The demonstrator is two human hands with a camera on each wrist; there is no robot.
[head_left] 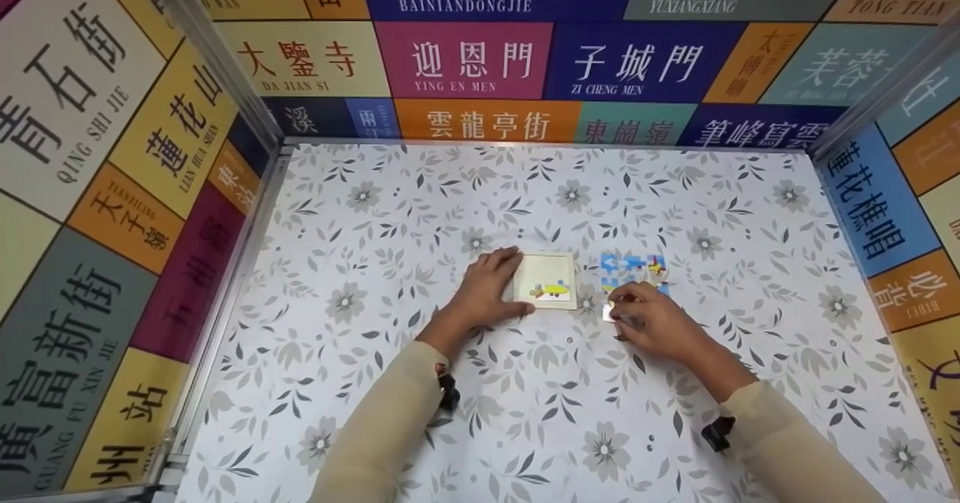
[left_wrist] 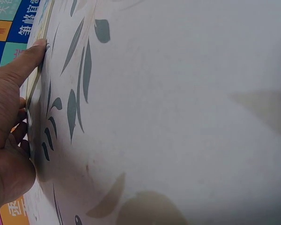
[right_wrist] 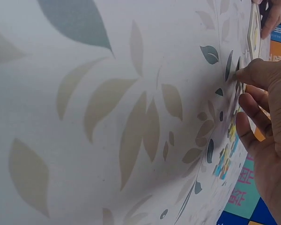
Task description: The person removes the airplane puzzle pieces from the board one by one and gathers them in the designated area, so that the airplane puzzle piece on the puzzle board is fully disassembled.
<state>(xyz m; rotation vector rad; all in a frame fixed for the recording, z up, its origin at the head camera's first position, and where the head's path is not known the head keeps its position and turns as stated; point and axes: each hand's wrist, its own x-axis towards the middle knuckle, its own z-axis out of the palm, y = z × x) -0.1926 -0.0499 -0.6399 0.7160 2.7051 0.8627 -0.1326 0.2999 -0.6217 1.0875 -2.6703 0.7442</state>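
A small square puzzle tray (head_left: 544,265) with a pale rim lies on the table, a few pieces with a yellow picture along its lower part. My left hand (head_left: 484,293) holds the tray by its left side, fingers at the upper corner and thumb at the lower one. In the left wrist view the thumb (left_wrist: 30,58) lies along the tray's edge. To the right, my right hand (head_left: 651,323) pinches a small whitish puzzle piece (head_left: 607,311) between thumb and fingers. Just beyond that hand are loose blue, yellow and red puzzle pieces (head_left: 630,264), partly covered by it.
The table (head_left: 420,203) has a white cover with grey flowers and leaves. Upright panels with coloured blocks of lettering (head_left: 465,60) stand along the back, left and right. Each wrist wears a small black camera, such as the right one (head_left: 718,433).
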